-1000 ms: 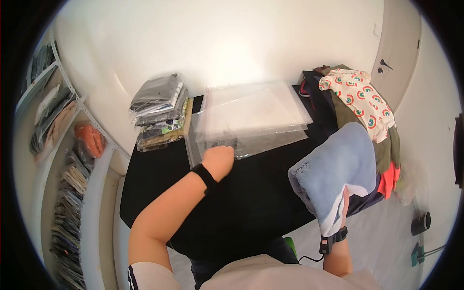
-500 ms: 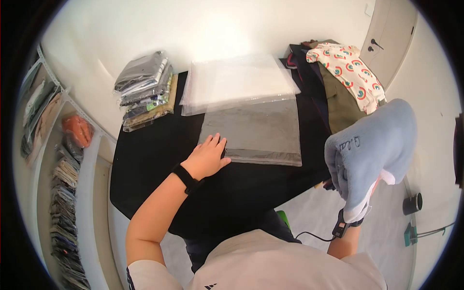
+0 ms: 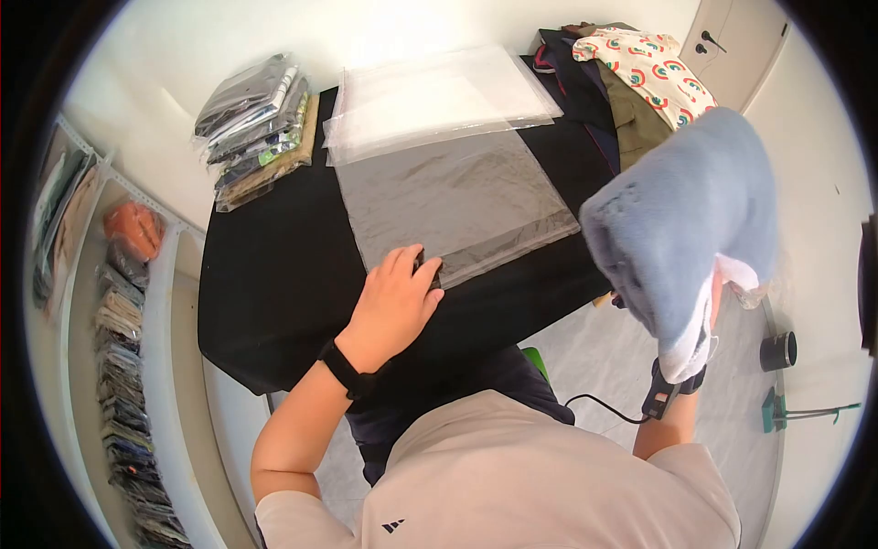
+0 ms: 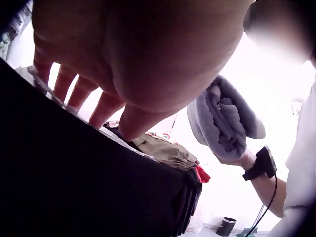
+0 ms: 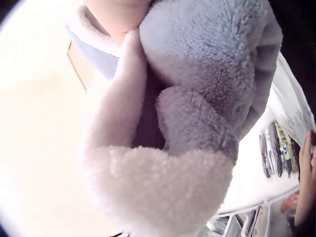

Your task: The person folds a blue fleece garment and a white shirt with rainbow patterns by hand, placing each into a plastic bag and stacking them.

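My left hand (image 3: pixel 389 306) rests with spread fingers at the near edge of a clear plastic bag (image 3: pixel 448 197) on the black-covered table. In the left wrist view its fingers (image 4: pixel 106 109) reach down to the plastic along the table edge. Off to the right, my right hand (image 4: pixel 242 160) grips a folded blue-grey fleece garment (image 3: pixel 686 210) with a white fluffy lining (image 5: pixel 158 187). The bundle is held up in the air, beyond the table's near right side. Most of the right hand's fingers are hidden by the fleece.
More clear bags (image 3: pixel 430 96) lie in a stack behind the loose one. Packed clothes (image 3: pixel 261 128) are piled at the table's back left. Unpacked clothes, a rainbow-print one (image 3: pixel 645 69) on top, heap at the back right. Shelves (image 3: pixel 183 366) of bagged clothes line the left side.
The left hand has gone from a curled fist to spread fingers on the bag. The near bag now lies drawn forward from the stack, towards me. The fleece has moved out to the right.
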{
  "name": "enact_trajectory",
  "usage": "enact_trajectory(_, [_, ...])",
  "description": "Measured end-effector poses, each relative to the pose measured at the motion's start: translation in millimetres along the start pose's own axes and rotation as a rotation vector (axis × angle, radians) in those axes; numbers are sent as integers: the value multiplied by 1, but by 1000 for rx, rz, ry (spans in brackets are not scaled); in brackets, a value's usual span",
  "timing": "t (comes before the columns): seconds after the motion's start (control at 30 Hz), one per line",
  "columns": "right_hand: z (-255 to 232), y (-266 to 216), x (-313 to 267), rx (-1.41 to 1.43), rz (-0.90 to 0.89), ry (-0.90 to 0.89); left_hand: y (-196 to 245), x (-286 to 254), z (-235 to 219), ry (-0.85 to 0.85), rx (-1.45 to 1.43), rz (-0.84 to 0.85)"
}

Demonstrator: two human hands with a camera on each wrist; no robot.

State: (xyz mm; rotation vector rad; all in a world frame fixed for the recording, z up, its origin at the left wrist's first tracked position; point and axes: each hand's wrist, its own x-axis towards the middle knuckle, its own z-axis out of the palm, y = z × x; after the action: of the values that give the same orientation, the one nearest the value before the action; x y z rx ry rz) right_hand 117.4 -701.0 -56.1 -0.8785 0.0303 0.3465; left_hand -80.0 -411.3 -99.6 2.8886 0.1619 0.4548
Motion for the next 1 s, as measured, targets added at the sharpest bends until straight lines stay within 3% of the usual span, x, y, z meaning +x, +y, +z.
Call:
enact_trajectory(0.1, [-2, 9, -15, 7, 71, -41, -3, 3, 0, 26, 26, 14])
enact_trajectory(0.2, [-5, 10, -19, -92, 257, 34, -8, 9, 0, 3, 73, 32])
enact_trajectory(0.3, [3, 18, -27, -190, 415, 26, -9, 16, -9, 85, 145, 59])
enact_trajectory(0.37, [12, 19, -34, -250, 566, -8, -7, 22, -17, 232, 54, 46])
enact_trajectory(0.43, [14, 24, -36, -302, 692, -125, -4, 27, -23, 252, 67, 62])
enact_trajectory(0.5, [20, 27, -34, -350, 767, -134, -2, 31, -28, 271, 83, 77])
enact_trajectory(0.57, [22, 31, -28, -371, 942, -281, 3, 33, -31, 285, 72, 69])
enact_trajectory(0.77, [45, 32, -24, -485, 889, -325, 11, 36, -34, 358, 33, 108])
enact_trajectory(0.83, [39, 37, -15, -452, 796, -409, 13, 33, -37, 336, 34, 118])
enact_trajectory(0.87, [37, 38, -20, -450, 561, -519, 14, 32, -39, 312, 30, 122])
enact_trajectory(0.97, [49, 35, -6, -315, 567, -550, 15, 29, -39, 312, 8, 123])
enact_trajectory(1.0, [48, 40, 0, -291, 474, -572, 15, 28, -38, 310, 8, 127])
